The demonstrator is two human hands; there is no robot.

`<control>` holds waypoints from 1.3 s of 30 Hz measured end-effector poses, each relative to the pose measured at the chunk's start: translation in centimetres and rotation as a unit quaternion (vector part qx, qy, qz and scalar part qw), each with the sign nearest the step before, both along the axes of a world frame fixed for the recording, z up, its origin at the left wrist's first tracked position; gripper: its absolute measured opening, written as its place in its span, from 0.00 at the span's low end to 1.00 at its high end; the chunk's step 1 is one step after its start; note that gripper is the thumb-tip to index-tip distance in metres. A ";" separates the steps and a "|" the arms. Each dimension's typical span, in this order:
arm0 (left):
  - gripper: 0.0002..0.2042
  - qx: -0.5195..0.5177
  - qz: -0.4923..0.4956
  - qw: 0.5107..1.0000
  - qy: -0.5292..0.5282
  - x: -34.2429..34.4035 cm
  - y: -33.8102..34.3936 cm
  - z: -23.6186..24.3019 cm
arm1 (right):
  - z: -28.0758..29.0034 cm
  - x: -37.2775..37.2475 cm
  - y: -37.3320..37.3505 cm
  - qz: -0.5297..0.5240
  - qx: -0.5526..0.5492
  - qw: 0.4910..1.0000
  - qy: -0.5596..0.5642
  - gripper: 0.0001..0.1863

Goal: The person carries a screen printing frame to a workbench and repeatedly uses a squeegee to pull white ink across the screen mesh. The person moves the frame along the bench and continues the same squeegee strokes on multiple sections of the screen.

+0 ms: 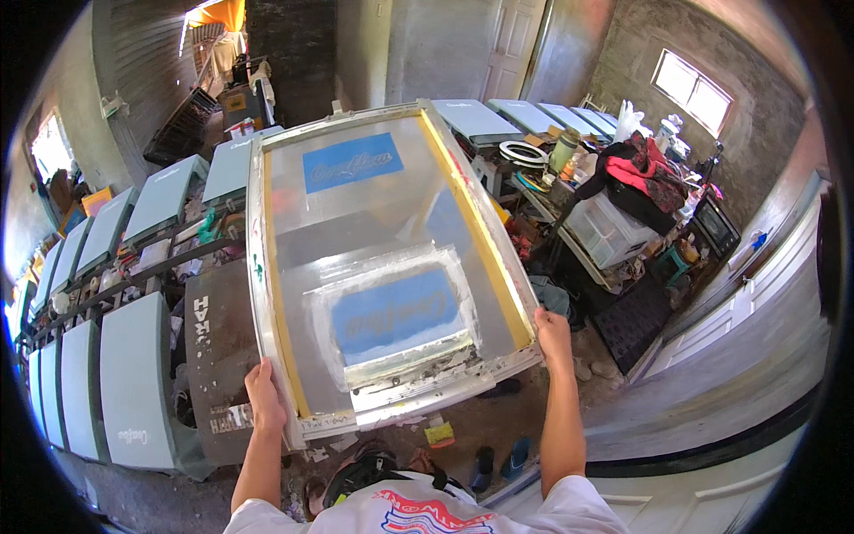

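A: Where's the frame [382, 233]?

B: In the middle, held up with its near end toward the person. The left hand [265, 400] is curled tight round its left edge by the near corner; the right hand [553, 338] grips the right edge the same way.

A: What crowds it?

B: Pale blue panels [138, 378] line the left, with a dark board [218, 356] between them and the frame. On the right, a cluttered table [583, 259] carries a clear plastic box [608, 230], red and black clothes [636, 173] heaped over it. A yellow packet [439, 435] and slippers [517, 457] lie on the near floor [498, 418].

A: Anything hard to make out?

B: The fingertips under the frame are hidden. Its mesh lets through only blurred shapes, its far end covers parts of the far panels [476, 120], and the leftmost panels fade into the dark rim of the view.
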State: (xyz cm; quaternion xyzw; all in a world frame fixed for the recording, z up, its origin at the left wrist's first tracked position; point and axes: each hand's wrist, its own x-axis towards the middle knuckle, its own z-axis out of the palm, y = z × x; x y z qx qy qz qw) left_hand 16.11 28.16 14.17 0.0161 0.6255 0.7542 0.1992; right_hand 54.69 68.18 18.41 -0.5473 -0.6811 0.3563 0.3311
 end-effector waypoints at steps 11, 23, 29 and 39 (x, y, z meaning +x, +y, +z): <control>0.11 0.020 0.031 0.999 -0.027 0.4 5.6 2.3 | -0.5 0.3 8.0 0.028 -0.018 0.999 0.027 0.23; 0.05 0.025 0.177 0.984 -0.026 -10.2 14.6 -1.6 | -9.3 -19.3 24.0 0.124 -0.038 0.991 0.024 0.26; 0.06 0.094 0.309 0.946 -0.024 -16.9 22.2 0.4 | -6.0 -29.0 33.5 0.167 -0.013 0.985 0.043 0.25; 0.06 0.057 0.306 0.949 -0.043 -25.4 28.4 4.5 | -5.4 -44.3 40.7 0.203 -0.083 0.973 0.076 0.23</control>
